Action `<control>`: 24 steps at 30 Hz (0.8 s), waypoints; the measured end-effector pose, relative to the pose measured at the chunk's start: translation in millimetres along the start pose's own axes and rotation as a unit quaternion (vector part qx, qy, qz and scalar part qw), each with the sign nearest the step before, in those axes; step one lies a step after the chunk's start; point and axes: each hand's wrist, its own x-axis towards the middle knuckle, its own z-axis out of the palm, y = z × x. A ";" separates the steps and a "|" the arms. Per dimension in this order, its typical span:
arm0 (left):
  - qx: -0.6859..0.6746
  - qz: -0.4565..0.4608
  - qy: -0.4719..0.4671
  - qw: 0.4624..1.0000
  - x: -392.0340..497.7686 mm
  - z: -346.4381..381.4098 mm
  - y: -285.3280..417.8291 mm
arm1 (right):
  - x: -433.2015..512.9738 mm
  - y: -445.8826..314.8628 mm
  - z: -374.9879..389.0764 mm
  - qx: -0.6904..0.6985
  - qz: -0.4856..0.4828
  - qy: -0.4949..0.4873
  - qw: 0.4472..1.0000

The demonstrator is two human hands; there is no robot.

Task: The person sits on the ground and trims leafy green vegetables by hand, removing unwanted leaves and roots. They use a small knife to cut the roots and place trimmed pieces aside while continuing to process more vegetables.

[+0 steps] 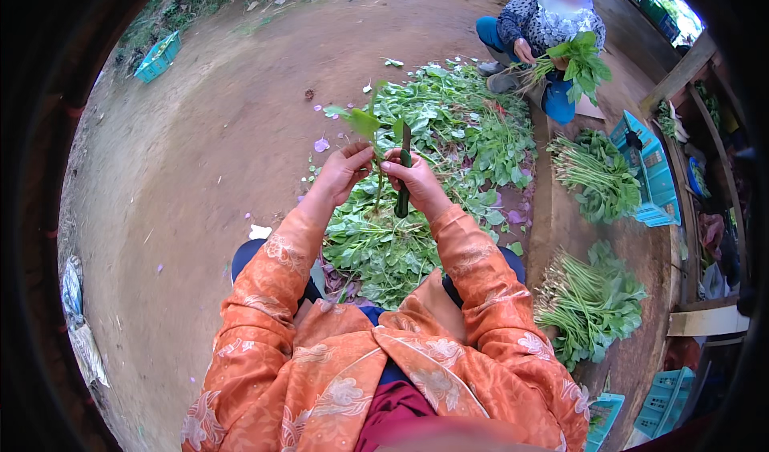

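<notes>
My left hand (343, 172) pinches the stem of a single leafy green plant (364, 121), held upright with its leaves above my fingers. Close beside it, my right hand (417, 178) grips a knife (404, 172) with a dark green handle, its blade pointing up; the thumb and fingertips are near the stem. Whether they touch the stem, I cannot tell. Below both hands and beyond them spreads a large heap of cut leafy greens (384, 247) on the ground, with purple petals around it.
A co-worker (550, 25) squats at the upper right, holding a bunch of greens (580, 61). Piled greens (595, 175) and another pile (592, 302) lie on the ledge at right, near a turquoise crate (655, 175). Another crate (157, 57) stands at the far left on bare soil.
</notes>
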 end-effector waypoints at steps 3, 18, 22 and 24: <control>-0.037 0.029 0.021 0.999 -2.1 -5.7 -6.7 | 0.3 5.1 0.8 -0.070 -0.042 -0.017 0.996; 0.057 0.137 0.065 0.987 -11.1 13.0 -0.7 | -1.1 6.6 21.2 -0.113 -0.101 0.051 0.987; 0.083 0.101 0.051 0.990 -12.8 7.5 2.0 | 0.6 12.2 24.4 -0.104 -0.126 0.099 0.982; 0.095 0.095 0.065 0.989 -13.0 5.2 1.8 | 0.7 13.6 24.6 -0.111 -0.144 0.106 0.978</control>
